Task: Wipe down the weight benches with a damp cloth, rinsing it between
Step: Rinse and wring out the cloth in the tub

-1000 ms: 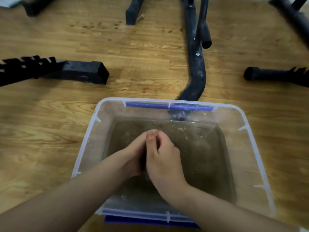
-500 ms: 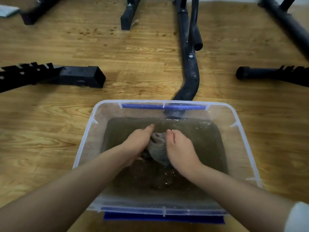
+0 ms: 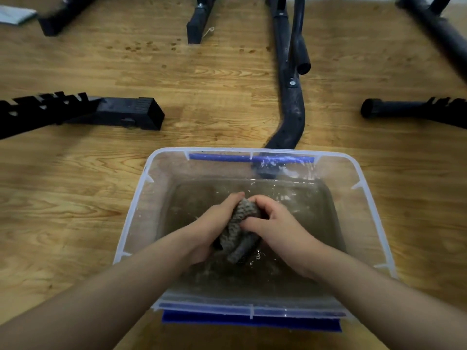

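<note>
At far left a black notched frame bar [image 3: 75, 114] lies on the wooden floor [image 3: 63, 210], well apart from the clear plastic tub [image 3: 141, 213] of murky water. Over the water in the tub, the left hand [image 3: 217, 223] curls its fingers round the grey cloth [image 3: 240, 233], which sits bunched between both hands. The right hand [image 3: 280, 228] grips the cloth's other side, thumb pressed on top. A curved black tube [image 3: 290, 117] runs up to the tub's far rim, by its blue handle [image 3: 227, 157]. Farther right lies a round black leg [image 3: 404, 112].
</note>
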